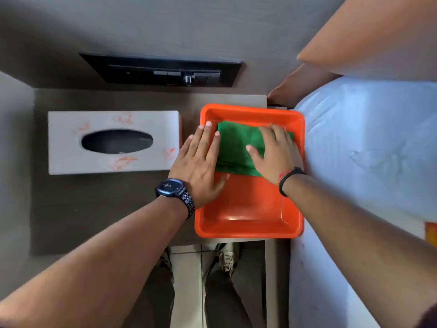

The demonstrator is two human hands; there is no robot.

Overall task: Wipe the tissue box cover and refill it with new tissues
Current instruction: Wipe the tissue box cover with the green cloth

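Note:
A white tissue box cover [113, 142] with orange flower prints and a dark oval slot lies on the left of a brown bedside table [71, 209]; no tissue shows in the slot. To its right stands an orange plastic tub [248, 223]. A folded green cloth [236, 147] lies in the tub's far half. My left hand [201, 164], with a dark watch on the wrist, rests flat over the tub's left rim, its fingers touching the cloth's left edge. My right hand [274, 152] lies flat on the cloth's right part, fingers spread.
A black switch panel [163, 71] is set in the wall behind the table. A bed with a pale blue sheet [366, 150] and orange pillows [378, 36] runs along the right. My legs and shoes [227, 259] show below the table's front edge.

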